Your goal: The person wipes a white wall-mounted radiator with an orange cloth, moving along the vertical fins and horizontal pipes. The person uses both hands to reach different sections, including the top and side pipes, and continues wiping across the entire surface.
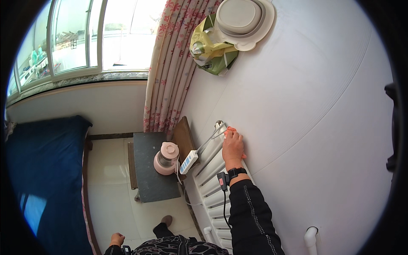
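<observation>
My right hand [233, 147] presses an orange cloth [230, 130] onto the top end of a white wall radiator [208, 172]; the cloth shows past the fingertips and beside the wrist. Close to the hand, a white cable runs over the radiator's end to a white power strip [188, 162], which hangs tilted between the radiator and a small table. Low in the view, my left hand [117, 239] is held away from everything, fingers curled, with nothing seen in it.
A pink electric kettle [166, 159] stands on a dark-topped small table [148, 188]. A blue-covered bed [44, 153] lies left. Floral curtains [165, 70] hang by the window. A green-yellow bag [216, 54] and beige basin [244, 19] are on the wall. A white pipe [310, 239] sits lower right.
</observation>
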Action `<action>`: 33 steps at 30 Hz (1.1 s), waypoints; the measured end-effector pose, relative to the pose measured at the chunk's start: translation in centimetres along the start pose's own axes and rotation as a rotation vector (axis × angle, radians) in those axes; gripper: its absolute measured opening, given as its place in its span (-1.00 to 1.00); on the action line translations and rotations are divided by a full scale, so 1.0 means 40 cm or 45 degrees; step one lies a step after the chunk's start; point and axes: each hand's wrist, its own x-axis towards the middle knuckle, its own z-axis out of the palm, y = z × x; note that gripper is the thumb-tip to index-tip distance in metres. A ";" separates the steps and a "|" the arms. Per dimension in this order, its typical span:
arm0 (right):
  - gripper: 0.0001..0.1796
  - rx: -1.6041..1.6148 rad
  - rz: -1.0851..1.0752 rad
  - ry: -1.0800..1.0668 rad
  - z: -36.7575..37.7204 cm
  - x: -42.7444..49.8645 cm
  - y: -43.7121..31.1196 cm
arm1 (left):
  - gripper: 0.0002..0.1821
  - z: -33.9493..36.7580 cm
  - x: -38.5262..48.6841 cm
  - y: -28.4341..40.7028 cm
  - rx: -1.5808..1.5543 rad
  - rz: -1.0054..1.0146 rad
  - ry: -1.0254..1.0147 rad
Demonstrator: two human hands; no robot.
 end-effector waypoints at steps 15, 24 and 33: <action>-0.50 -0.040 0.055 -0.045 -0.229 -0.297 0.101 | -0.71 -0.011 0.054 -0.003 0.139 0.182 -0.017; -0.49 -0.019 0.176 0.001 -0.437 -0.584 0.187 | -0.77 0.005 0.103 0.058 0.278 0.561 -0.053; -0.39 -0.060 0.215 -0.001 -0.602 -0.793 0.259 | -0.70 0.001 0.099 0.095 0.388 0.448 -0.155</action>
